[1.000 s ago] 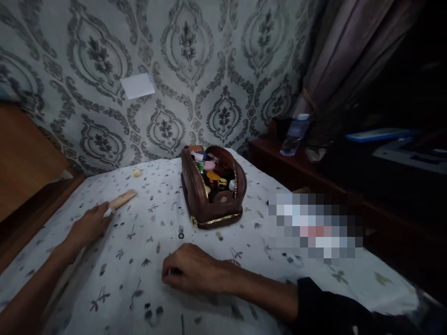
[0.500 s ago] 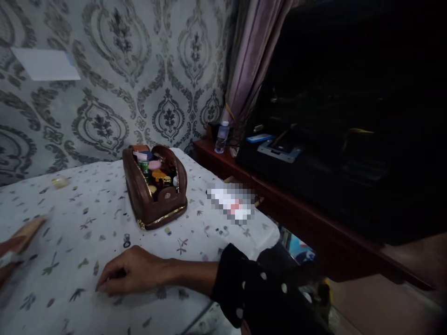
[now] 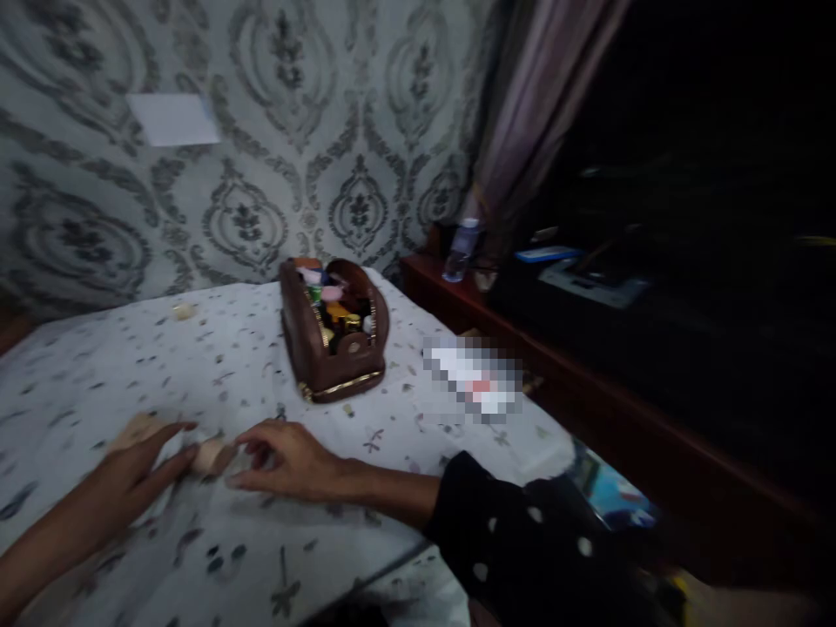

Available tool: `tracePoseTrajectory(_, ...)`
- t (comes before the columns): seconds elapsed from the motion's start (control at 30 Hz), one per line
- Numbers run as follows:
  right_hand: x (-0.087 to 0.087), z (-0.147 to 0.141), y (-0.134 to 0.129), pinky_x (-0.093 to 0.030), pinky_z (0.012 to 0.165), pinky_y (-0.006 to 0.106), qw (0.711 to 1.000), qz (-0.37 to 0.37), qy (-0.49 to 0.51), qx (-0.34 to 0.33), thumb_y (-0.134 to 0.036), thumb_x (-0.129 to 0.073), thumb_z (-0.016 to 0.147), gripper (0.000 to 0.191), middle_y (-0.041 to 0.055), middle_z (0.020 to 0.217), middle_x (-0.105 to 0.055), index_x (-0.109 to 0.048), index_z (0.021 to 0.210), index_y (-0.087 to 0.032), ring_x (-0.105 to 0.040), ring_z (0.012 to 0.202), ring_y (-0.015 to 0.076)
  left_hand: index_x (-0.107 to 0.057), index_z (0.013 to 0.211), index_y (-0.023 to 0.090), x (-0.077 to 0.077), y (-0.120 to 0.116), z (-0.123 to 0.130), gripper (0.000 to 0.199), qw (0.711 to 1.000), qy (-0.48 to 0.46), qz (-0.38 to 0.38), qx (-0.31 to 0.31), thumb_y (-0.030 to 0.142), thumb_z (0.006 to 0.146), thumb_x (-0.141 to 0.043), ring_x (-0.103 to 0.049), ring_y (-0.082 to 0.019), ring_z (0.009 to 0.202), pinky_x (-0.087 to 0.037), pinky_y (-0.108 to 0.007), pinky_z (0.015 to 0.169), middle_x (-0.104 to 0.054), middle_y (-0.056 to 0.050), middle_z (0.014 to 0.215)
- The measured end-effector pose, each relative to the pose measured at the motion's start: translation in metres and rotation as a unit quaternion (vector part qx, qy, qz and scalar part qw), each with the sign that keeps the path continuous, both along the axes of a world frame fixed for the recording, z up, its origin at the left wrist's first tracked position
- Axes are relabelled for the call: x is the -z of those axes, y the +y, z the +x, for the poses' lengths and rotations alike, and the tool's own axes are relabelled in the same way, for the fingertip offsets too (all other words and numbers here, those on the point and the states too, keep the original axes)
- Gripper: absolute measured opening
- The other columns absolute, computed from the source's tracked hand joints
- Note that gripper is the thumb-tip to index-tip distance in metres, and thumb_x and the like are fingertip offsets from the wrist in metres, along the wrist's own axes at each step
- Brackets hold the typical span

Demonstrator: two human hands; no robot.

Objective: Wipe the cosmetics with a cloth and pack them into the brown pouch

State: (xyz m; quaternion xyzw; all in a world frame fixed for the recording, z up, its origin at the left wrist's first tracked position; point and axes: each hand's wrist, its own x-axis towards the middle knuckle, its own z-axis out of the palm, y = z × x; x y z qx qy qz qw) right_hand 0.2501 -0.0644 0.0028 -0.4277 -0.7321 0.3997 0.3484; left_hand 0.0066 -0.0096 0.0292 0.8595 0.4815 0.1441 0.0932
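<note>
Between left hand [image 3: 127, 479] and right hand [image 3: 293, 461]: small pale piece [image 3: 213, 455], blurred, probably light, best pinched by its sides. Left thumb and forefinger parted beside it, grip cannot be told; right hand loosely cupped toward it, gap between thumb and fingers, no clear hold. Just beyond left hand's knuckles, flat beige item [image 3: 134, 428]; farther, beyond right hand, unzipped brown bag [image 3: 346, 370].

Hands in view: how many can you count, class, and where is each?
2: the left hand at lower left; the right hand facing it, nearer than the brown bag.
</note>
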Motion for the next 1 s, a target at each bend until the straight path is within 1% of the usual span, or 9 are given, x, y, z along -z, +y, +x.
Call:
tracePoseTrajectory(0.1, -0.005, -0.006, 0.001, -0.047, 0.075, 0.026, 0.999, 0.033, -0.038, 0.005, -0.038, -0.078, 0.077, 0.042, 0.0052, 0.095, -0.066, -0.066, 0.11, -0.014, -0.061, 0.08, 0.0149, -0.065, 0.113, 0.019, -0.014, -0.005, 0.008, 0.063, 0.996, -0.012, -0.089, -0.023, 0.068, 0.086, -0.038, -0.068, -0.027, 0.099, -0.052, -0.033, 0.084, -0.074, -0.008, 0.107)
tracePoseTrajectory(0.17, -0.007, -0.011, 0.003, -0.046, 0.075, 0.028, 0.997, 0.046, -0.061, 0.0, -0.039, -0.076, 0.079, 0.041, 0.0047, 0.099, -0.066, -0.064, 0.111, -0.017, -0.06, 0.079, 0.015, -0.065, 0.111, 0.018, -0.024, -0.007, 0.01, 0.063, 0.992, -0.03, -0.121, -0.028, 0.068, 0.085, -0.037, -0.066, -0.027, 0.097, -0.051, -0.034, 0.086, -0.072, -0.009, 0.105)
tracePoseTrajectory(0.23, -0.009, -0.017, 0.005, -0.045, 0.073, 0.028, 0.995, 0.053, -0.087, 0.001, -0.036, -0.075, 0.08, 0.042, 0.0044, 0.102, -0.066, -0.061, 0.114, -0.018, -0.059, 0.078, 0.0151, -0.058, 0.12, 0.016, -0.031, -0.008, 0.006, 0.066, 0.987, -0.055, -0.142, -0.057, 0.067, 0.085, -0.036, -0.065, -0.025, 0.091, -0.051, -0.035, 0.084, -0.07, -0.007, 0.097)
tracePoseTrajectory(0.4, -0.009, -0.03, 0.008, -0.042, 0.072, 0.028, 0.99, 0.039, -0.13, 0.034, -0.031, -0.072, 0.082, 0.04, 0.003, 0.098, -0.065, -0.058, 0.117, -0.018, -0.059, 0.08, 0.0162, -0.045, 0.128, 0.019, -0.038, -0.013, -0.005, 0.06, 0.975, -0.092, -0.103, -0.173, 0.064, 0.093, -0.028, -0.057, -0.021, 0.066, -0.047, -0.032, 0.068, -0.051, 0.005, 0.065)
tracePoseTrajectory(0.47, -0.008, -0.034, 0.01, -0.042, 0.073, 0.028, 0.988, 0.038, -0.144, 0.048, -0.032, -0.072, 0.083, 0.035, 0.0034, 0.099, -0.065, -0.06, 0.113, -0.018, -0.059, 0.081, 0.0162, -0.044, 0.125, 0.021, -0.035, -0.014, -0.002, 0.049, 0.977, -0.095, -0.074, -0.178, 0.056, 0.097, -0.025, -0.053, -0.019, 0.061, -0.043, -0.03, 0.064, -0.045, 0.007, 0.061)
tracePoseTrajectory(0.57, -0.005, -0.038, 0.013, -0.042, 0.074, 0.029, 0.982, 0.037, -0.174, 0.069, -0.034, -0.069, 0.084, 0.029, 0.0046, 0.101, -0.065, -0.063, 0.108, -0.018, -0.06, 0.083, 0.0173, -0.051, 0.108, 0.022, -0.024, -0.016, 0.012, 0.031, 0.99, -0.092, 0.007, -0.111, 0.042, 0.1, -0.029, -0.055, -0.018, 0.071, -0.044, -0.031, 0.069, -0.053, 0.002, 0.075)
tracePoseTrajectory(0.67, -0.002, -0.041, 0.015, -0.042, 0.075, 0.029, 0.978, 0.044, -0.188, 0.079, -0.032, -0.065, 0.086, 0.023, 0.0046, 0.097, -0.066, -0.064, 0.105, -0.018, -0.061, 0.086, 0.0187, -0.057, 0.092, 0.02, -0.006, -0.016, 0.03, 0.03, 0.992, -0.052, 0.114, -0.017, 0.033, 0.101, -0.031, -0.054, -0.019, 0.087, -0.044, -0.032, 0.076, -0.057, -0.004, 0.093)
tracePoseTrajectory(0.8, 0.002, -0.041, 0.016, -0.042, 0.071, 0.028, 0.976, 0.07, -0.187, 0.091, -0.024, -0.06, 0.084, 0.011, 0.0041, 0.087, -0.065, -0.064, 0.093, -0.017, -0.06, 0.079, 0.0184, -0.061, 0.093, 0.016, 0.015, -0.017, 0.043, 0.031, 0.976, -0.005, 0.192, 0.103, 0.031, 0.102, -0.035, -0.053, -0.021, 0.091, -0.043, -0.036, 0.081, -0.062, -0.009, 0.096)
tracePoseTrajectory(1.0, 0.006, -0.04, 0.018, -0.041, 0.066, 0.027, 0.981, 0.068, -0.155, 0.095, -0.021, -0.06, 0.081, 0.005, 0.002, 0.078, -0.064, -0.064, 0.083, -0.018, -0.058, 0.07, 0.0167, -0.063, 0.09, 0.014, 0.023, -0.011, 0.034, 0.037, 0.969, 0.029, 0.212, 0.125, 0.029, 0.103, -0.032, -0.057, -0.02, 0.083, -0.042, -0.039, 0.083, -0.065, -0.007, 0.084)
